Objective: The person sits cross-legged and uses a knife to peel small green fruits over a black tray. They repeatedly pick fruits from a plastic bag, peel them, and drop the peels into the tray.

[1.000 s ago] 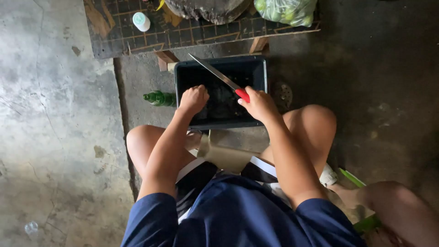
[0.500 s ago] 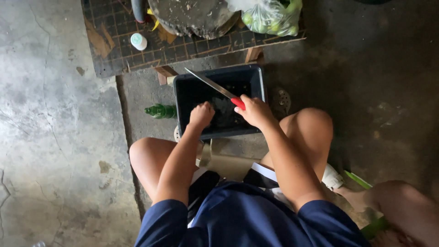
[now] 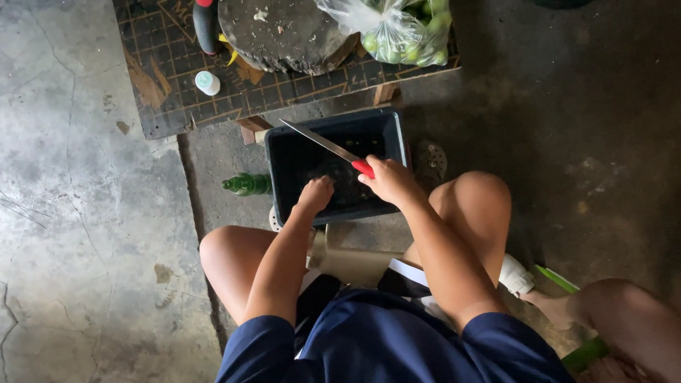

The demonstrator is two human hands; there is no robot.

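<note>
the inside of the dark plastic tub (image 3: 397,135) is too shadowed to read; only a few pale flecks show on its bottom, and what they are cannot be told. the left hand (image 3: 315,195) is curled into a loose fist over the tub's near edge, and whether it grips anything cannot be told, since the fingers fold under and hide the palm. the right hand (image 3: 390,181) is closed tight round the red handle of a knife (image 3: 323,143); most of that handle is covered by the fingers, with just a red tip showing. the long grey blade runs from the hand up and to the left, across the tub's open top toward its far left corner, its point reaching past the rim. so the knife sits above the tub, and the left fist lies just beside the blade's near end, below it and apart from it.

a green glass bottle (image 3: 246,184) lies on the concrete floor just left of the tub, partly hidden by the tub's wall. beyond the tub stands a low gridded board (image 3: 170,85), cut off by the top of the view, carrying a round worn chopping block (image 3: 284,35), a clear bag of green fruit (image 3: 397,32), a small white cap (image 3: 207,82) and a dark bottle with a red top (image 3: 206,25), also cropped.
</note>
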